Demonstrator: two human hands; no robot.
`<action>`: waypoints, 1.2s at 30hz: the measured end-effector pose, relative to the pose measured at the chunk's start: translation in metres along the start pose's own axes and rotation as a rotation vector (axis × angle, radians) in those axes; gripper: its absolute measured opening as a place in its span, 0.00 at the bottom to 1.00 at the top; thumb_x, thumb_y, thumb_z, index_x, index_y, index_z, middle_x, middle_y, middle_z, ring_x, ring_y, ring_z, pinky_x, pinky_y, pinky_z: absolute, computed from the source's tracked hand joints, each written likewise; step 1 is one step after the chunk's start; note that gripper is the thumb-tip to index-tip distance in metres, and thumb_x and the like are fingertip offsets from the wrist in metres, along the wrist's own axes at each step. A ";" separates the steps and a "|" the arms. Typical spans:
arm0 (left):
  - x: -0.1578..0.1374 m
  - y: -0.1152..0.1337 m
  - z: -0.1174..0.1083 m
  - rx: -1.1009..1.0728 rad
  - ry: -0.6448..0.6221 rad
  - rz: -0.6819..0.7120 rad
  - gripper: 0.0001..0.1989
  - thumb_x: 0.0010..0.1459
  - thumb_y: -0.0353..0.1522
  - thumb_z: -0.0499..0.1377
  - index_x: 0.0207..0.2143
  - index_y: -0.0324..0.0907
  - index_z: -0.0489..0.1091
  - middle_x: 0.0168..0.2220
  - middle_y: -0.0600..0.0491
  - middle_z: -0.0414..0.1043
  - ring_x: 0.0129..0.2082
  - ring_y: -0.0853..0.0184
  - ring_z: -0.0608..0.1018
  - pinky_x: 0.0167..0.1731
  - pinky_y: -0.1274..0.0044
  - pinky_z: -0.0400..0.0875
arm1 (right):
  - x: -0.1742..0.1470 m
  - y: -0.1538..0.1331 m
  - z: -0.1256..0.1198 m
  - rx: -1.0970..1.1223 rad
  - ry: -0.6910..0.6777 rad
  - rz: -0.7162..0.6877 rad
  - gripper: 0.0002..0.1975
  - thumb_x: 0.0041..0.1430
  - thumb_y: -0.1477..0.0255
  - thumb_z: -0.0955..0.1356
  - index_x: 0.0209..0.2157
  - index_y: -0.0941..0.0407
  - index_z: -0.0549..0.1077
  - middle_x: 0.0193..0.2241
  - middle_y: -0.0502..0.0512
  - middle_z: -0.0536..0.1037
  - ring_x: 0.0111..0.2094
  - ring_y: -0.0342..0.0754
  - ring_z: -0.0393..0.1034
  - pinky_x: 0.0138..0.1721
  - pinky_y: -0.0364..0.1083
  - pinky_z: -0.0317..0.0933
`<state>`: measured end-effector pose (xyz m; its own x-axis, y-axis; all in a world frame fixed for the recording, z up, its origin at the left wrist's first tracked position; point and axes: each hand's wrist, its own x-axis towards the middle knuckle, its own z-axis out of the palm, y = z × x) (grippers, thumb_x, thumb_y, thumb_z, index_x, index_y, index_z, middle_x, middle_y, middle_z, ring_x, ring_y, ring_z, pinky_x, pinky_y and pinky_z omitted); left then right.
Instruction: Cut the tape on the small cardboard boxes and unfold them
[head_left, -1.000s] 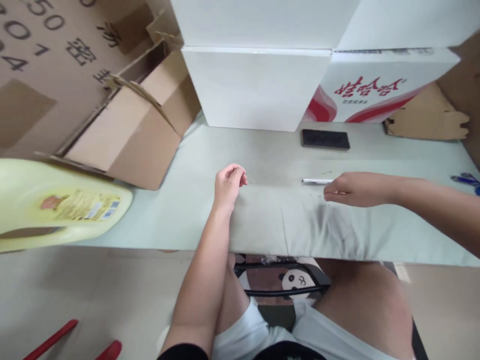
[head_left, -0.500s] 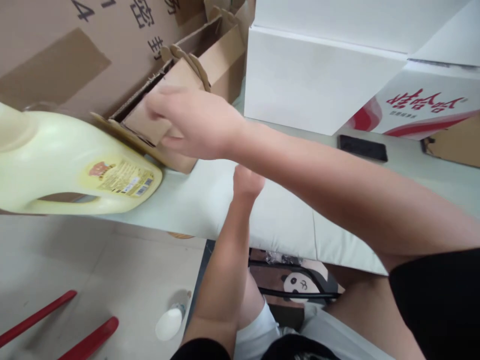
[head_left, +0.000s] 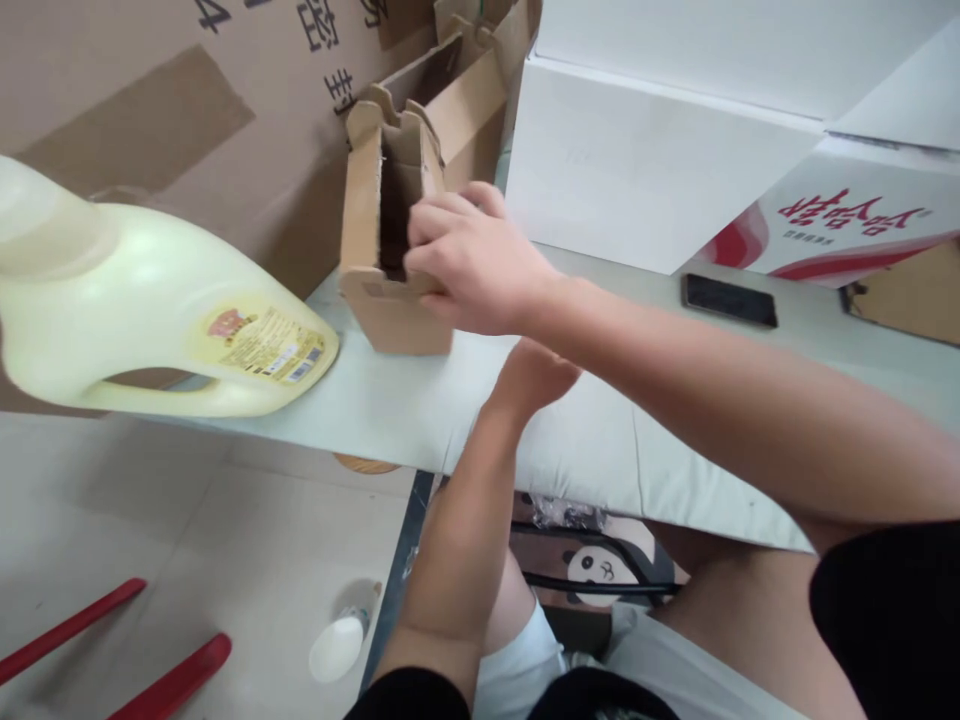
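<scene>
A narrow brown cardboard box [head_left: 401, 320] stands on the pale cloth-covered surface, its top uncovered. My right hand [head_left: 476, 260] reaches across from the right and grips the box's right wall, fingers curled over the upper edge. Just below the right wrist is my left hand [head_left: 532, 375], raised over the cloth. It looks closed, but the right forearm hides part of its fingers, and what they hold, if anything, does not show. A second cardboard box [head_left: 472, 105] of similar make sits right behind the first.
To the left lies a pale yellow jug [head_left: 180, 310] with a label. A large taped carton [head_left: 135, 110] rises behind. White boxes [head_left: 600, 160] stand at the back right, near a black phone [head_left: 729, 300]. Below the edge are red bars [head_left: 172, 680] and a white cup [head_left: 337, 648].
The front cardboard box has turned and shifted right, now showing its hollow inside. My right hand has moved right and closed on its wall. My left hand has shifted slightly right.
</scene>
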<state>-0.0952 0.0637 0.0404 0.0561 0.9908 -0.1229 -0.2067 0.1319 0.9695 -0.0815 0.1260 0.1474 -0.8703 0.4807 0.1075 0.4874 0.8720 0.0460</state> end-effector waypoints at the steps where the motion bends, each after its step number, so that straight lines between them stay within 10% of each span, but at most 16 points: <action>1: -0.006 0.000 0.008 0.091 -0.118 0.012 0.10 0.46 0.23 0.66 0.21 0.46 0.73 0.28 0.52 0.77 0.36 0.57 0.78 0.38 0.71 0.72 | -0.014 0.008 0.000 0.024 0.029 0.040 0.13 0.63 0.74 0.62 0.40 0.53 0.79 0.52 0.55 0.76 0.62 0.58 0.66 0.66 0.64 0.53; 5: -0.037 0.015 0.045 0.435 -0.567 0.057 0.13 0.43 0.22 0.64 0.14 0.46 0.68 0.18 0.57 0.68 0.18 0.68 0.63 0.22 0.73 0.56 | -0.081 0.046 -0.005 0.175 0.097 0.197 0.09 0.64 0.70 0.66 0.35 0.49 0.80 0.52 0.52 0.80 0.70 0.67 0.57 0.68 0.72 0.43; 7: -0.051 0.035 0.054 0.635 -0.983 0.087 0.11 0.52 0.29 0.62 0.18 0.47 0.68 0.20 0.57 0.70 0.20 0.67 0.65 0.22 0.73 0.57 | -0.121 0.061 -0.013 0.227 0.143 0.270 0.09 0.64 0.67 0.67 0.32 0.50 0.80 0.55 0.51 0.79 0.72 0.66 0.54 0.70 0.69 0.41; 12: -0.064 0.082 0.033 0.163 -1.467 0.052 0.06 0.61 0.35 0.60 0.30 0.47 0.70 0.27 0.55 0.75 0.25 0.68 0.75 0.30 0.74 0.72 | -0.238 0.074 -0.032 0.283 0.240 0.411 0.05 0.53 0.64 0.71 0.24 0.46 0.76 0.40 0.52 0.84 0.68 0.59 0.64 0.71 0.63 0.42; 16: -0.052 0.072 0.026 -0.069 -0.621 0.196 0.16 0.61 0.47 0.62 0.26 0.48 0.74 0.21 0.52 0.73 0.20 0.64 0.74 0.24 0.71 0.71 | -0.312 0.068 -0.031 0.284 0.334 0.411 0.10 0.56 0.62 0.67 0.23 0.43 0.74 0.34 0.53 0.83 0.66 0.60 0.67 0.71 0.64 0.46; 19: -0.031 0.049 0.045 0.119 0.012 0.457 0.08 0.62 0.40 0.64 0.36 0.47 0.78 0.36 0.52 0.80 0.40 0.60 0.82 0.46 0.70 0.76 | -0.335 0.061 -0.022 0.265 0.328 0.427 0.13 0.58 0.66 0.64 0.21 0.44 0.72 0.35 0.50 0.84 0.67 0.57 0.65 0.71 0.66 0.47; 22: -0.010 0.027 0.066 0.505 -0.013 0.620 0.16 0.63 0.40 0.62 0.51 0.47 0.77 0.57 0.50 0.77 0.63 0.53 0.73 0.66 0.61 0.64 | -0.338 0.055 -0.016 0.308 0.375 0.309 0.09 0.56 0.75 0.64 0.25 0.47 0.71 0.38 0.48 0.86 0.67 0.57 0.67 0.69 0.67 0.50; 29: -0.004 0.004 0.083 0.995 -0.015 0.806 0.25 0.72 0.47 0.48 0.63 0.51 0.71 0.65 0.49 0.70 0.68 0.52 0.66 0.71 0.55 0.54 | -0.338 0.047 -0.018 0.472 0.327 0.327 0.08 0.50 0.80 0.64 0.25 0.52 0.70 0.41 0.45 0.86 0.68 0.59 0.65 0.68 0.64 0.49; 36: -0.007 0.012 0.097 0.969 0.004 0.888 0.22 0.72 0.46 0.45 0.37 0.49 0.75 0.62 0.52 0.70 0.68 0.53 0.66 0.72 0.52 0.53 | -0.345 0.041 -0.015 0.529 0.346 0.364 0.09 0.51 0.80 0.63 0.24 0.52 0.69 0.43 0.43 0.85 0.68 0.58 0.64 0.69 0.64 0.48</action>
<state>-0.0035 0.0558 0.0735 0.2612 0.7291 0.6325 0.6090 -0.6329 0.4781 0.2401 -0.0052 0.1267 -0.5446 0.7681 0.3368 0.5654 0.6329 -0.5289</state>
